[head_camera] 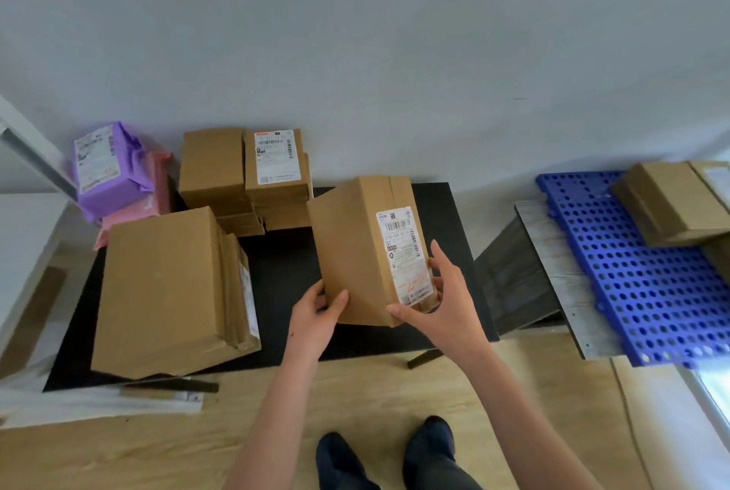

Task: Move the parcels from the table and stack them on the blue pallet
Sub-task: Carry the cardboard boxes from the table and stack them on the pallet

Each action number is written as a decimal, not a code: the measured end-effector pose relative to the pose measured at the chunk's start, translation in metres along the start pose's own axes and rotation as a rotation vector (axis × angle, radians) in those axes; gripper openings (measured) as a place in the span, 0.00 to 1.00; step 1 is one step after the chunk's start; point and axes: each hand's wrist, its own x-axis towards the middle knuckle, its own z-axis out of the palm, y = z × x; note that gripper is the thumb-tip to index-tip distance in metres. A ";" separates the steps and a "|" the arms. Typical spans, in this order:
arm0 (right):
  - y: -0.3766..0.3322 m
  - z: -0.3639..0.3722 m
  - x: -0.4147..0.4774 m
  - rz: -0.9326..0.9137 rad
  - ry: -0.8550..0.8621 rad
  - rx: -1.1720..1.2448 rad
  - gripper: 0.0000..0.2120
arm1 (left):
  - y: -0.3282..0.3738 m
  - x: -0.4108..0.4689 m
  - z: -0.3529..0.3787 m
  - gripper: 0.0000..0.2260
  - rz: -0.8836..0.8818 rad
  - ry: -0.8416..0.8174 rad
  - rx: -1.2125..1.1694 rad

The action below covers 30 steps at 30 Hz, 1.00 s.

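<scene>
A brown cardboard parcel (355, 248) with a white shipping label is tilted up over the black table (284, 276). My left hand (316, 315) grips its near left corner and my right hand (442, 304) holds its near right edge over the label. On the table lie a large flat brown parcel (166, 292) at the left, two stacks of brown parcels (245, 177) at the back, and a purple parcel (102, 169) on a pink one (154, 193). The blue perforated pallet (648, 284) lies to the right with brown parcels (675, 201) on its far end.
A grey wooden board (553, 272) lies under the pallet's left side. A white wall runs behind the table. The floor is light wood (355, 391); my dark shoes (387, 454) stand near the table's front edge. White sheets (98, 402) lie at the table's left front.
</scene>
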 end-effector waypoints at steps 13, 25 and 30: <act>0.036 -0.079 -0.052 -0.107 0.119 0.089 0.54 | 0.024 -0.059 0.088 0.31 0.102 -0.155 0.074; 0.144 -0.211 -0.127 -0.112 0.124 0.065 0.55 | -0.001 -0.154 0.234 0.46 0.122 -0.124 0.053; 0.182 -0.259 -0.155 -0.116 0.102 0.087 0.51 | -0.010 -0.190 0.286 0.34 0.148 -0.110 -0.019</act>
